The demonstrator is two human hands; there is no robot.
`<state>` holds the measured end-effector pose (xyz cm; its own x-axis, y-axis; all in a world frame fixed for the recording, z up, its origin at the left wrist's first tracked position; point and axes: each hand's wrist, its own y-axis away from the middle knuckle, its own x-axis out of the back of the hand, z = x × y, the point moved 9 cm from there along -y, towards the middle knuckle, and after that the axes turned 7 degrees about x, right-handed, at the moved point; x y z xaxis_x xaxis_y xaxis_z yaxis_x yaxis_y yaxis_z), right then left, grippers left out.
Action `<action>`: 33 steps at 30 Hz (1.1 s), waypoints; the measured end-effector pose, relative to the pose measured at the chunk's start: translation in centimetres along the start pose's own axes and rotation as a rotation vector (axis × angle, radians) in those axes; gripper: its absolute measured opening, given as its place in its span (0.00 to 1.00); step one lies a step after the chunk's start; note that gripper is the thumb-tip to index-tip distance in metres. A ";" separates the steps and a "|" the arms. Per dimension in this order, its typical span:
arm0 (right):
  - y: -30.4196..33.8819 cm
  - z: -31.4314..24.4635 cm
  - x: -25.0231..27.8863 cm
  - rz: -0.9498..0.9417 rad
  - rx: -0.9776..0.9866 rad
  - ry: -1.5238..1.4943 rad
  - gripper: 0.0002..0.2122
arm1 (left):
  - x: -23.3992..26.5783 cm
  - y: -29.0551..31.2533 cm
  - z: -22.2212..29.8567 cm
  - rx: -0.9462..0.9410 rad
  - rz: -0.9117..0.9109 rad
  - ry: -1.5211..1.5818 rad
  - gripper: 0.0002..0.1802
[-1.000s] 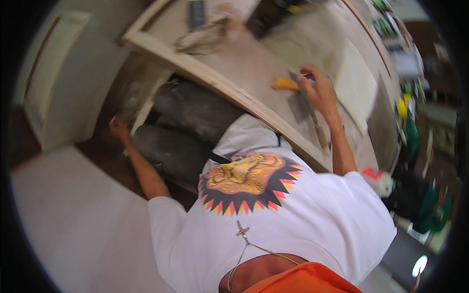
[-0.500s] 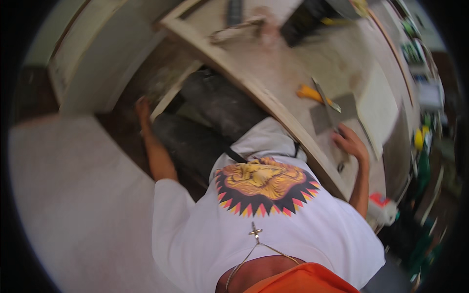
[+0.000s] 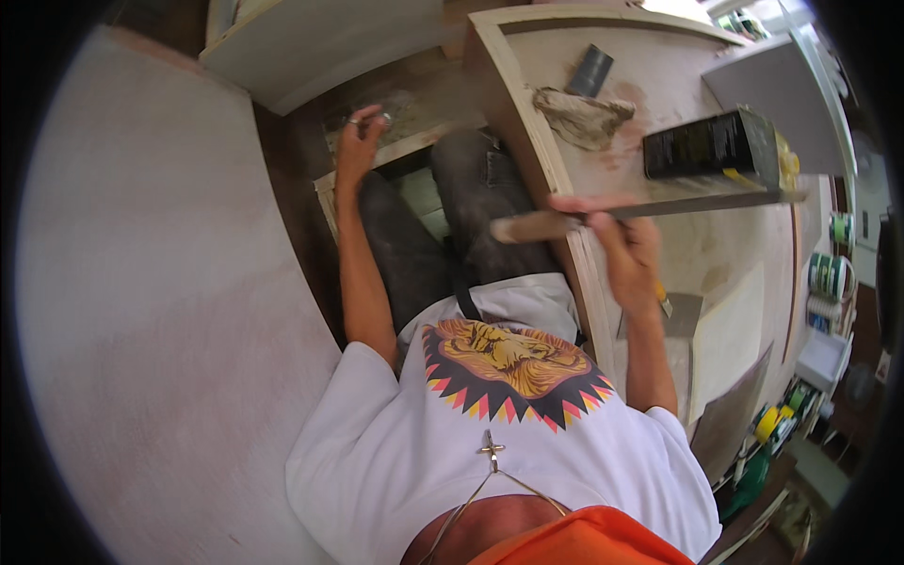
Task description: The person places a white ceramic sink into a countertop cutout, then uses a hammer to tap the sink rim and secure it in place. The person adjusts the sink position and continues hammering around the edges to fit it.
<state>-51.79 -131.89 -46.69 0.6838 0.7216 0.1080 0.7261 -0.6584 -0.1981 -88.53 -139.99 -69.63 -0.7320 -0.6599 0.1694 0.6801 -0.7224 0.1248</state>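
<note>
Two hands (image 3: 629,256) well apart, long tool (image 3: 687,204) over wooden edge (image 3: 537,141).

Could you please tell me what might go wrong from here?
The long tool in the right hand could knock the can, since its blade appears near it, though depth is unclear. Its handle appears over the leg, so a slip might drop the tool there.

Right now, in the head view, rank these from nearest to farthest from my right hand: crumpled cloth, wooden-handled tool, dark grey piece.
1. Wooden-handled tool: gripped in your right hand.
2. Crumpled cloth: ahead of the hand, slightly left.
3. Dark grey piece: also ahead, just beyond the cloth.
</note>
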 end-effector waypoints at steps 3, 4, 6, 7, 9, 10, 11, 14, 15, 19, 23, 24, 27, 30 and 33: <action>-3.4 3.1 -4.5 -0.002 0.079 -0.123 0.10 | -2.6 3.7 1.8 0.025 -0.042 0.223 0.22; -4.7 3.7 -5.5 -0.025 0.146 -0.060 0.10 | -3.3 5.0 2.0 0.048 -0.052 0.324 0.24; -6.9 4.4 -7.5 -0.059 0.286 0.067 0.10 | -4.5 7.9 -0.2 0.171 0.010 0.543 0.28; -7.4 5.2 -8.5 -0.073 0.293 0.092 0.10 | -5.1 9.1 -1.1 0.230 0.036 0.657 0.30; -7.9 6.3 -10.5 -0.102 0.304 0.152 0.11 | -7.1 10.6 0.1 0.229 -0.111 0.984 0.32; -7.6 7.5 -11.7 -0.159 0.351 0.220 0.13 | -8.0 11.1 1.0 0.224 -0.186 1.148 0.33; -7.2 8.6 -12.8 -0.209 0.399 0.288 0.16 | -8.1 11.0 1.8 0.254 -0.136 1.167 0.32; -6.4 8.3 -15.5 -0.340 0.482 0.464 0.20 | -5.9 10.9 2.5 0.338 0.100 1.037 0.28; -6.2 8.1 -16.1 -0.345 0.507 0.462 0.20 | -5.1 10.6 2.7 0.305 0.136 0.995 0.28; -6.4 10.4 -16.7 -0.212 0.274 0.019 0.20 | -2.3 9.5 4.7 0.163 0.260 0.869 0.20; -7.5 13.9 -19.0 -0.183 0.036 0.020 0.24 | -1.1 7.5 1.3 0.248 0.381 0.985 0.17; -7.5 14.5 -19.8 -0.239 -0.050 -0.035 0.24 | -0.8 7.3 0.6 0.289 0.427 0.977 0.17; -8.0 17.5 -21.8 -0.299 -0.237 -0.152 0.22 | 0.8 6.2 1.0 0.203 0.345 0.868 0.17; -9.1 20.3 -23.5 -0.271 -0.351 -0.190 0.21 | 4.9 6.3 -0.5 0.062 0.621 0.486 0.21; -11.2 23.6 -25.0 -0.214 -0.311 -0.225 0.20 | 7.1 8.7 0.0 0.080 0.716 0.187 0.25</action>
<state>-78.71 -137.49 -70.21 0.5079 0.8548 -0.1067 0.8603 -0.4971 0.1125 -87.74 -150.97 -67.36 -0.0979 -0.9929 0.0678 0.9890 -0.0895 0.1181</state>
